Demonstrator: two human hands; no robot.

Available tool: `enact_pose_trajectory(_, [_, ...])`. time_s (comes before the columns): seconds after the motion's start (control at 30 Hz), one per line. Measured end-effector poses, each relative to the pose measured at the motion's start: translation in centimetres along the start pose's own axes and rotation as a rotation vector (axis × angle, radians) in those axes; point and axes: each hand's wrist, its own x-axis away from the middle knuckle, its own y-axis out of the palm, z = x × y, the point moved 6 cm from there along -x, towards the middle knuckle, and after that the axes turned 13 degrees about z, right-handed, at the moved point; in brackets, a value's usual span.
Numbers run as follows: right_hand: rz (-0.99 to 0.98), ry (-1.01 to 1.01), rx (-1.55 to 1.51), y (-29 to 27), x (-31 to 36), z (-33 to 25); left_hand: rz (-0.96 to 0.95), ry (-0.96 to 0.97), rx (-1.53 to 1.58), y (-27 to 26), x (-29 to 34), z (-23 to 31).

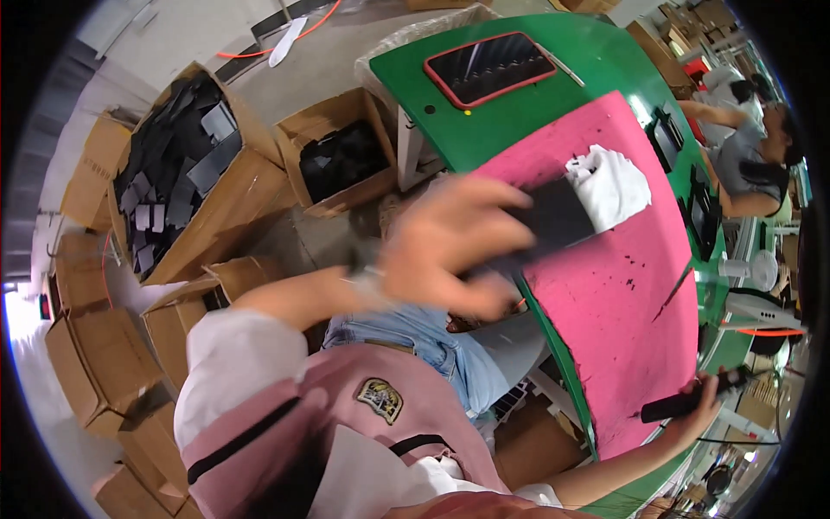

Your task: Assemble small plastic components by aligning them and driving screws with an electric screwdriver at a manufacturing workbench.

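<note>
My left hand (450, 242), smeared by motion, is closed on a flat black rectangular piece (560, 214) above the left edge of the pink mat (644, 303). Just beyond that piece lies a crumpled white cloth (609, 189). Over at the far right edge of the mat, my right hand (709, 406) wraps round a black stick-shaped tool (679, 405). What looks like a dark cord runs near the tool's far end; its exact kind I cannot make out.
A red-rimmed tablet-like device (491, 69) and a thin white stick (562, 65) lie on the green table (510, 130). Cardboard boxes of black pieces (186, 156) (341, 160) stand on the left. Black frames (702, 212) and another person (743, 156) are across the table.
</note>
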Motion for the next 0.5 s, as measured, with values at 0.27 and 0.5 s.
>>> enact_pose_trajectory(0.27, [0.507,-0.852,1.224,-0.8,-1.5,-1.7,0.725,-0.901,-1.140,-28.5,36.9,-11.1])
enact_pose_trajectory(0.5, [0.071,-1.022,0.828,16.5,-4.4,-4.6,-0.021,-1.213,-1.484,-36.9,53.0,-13.3])
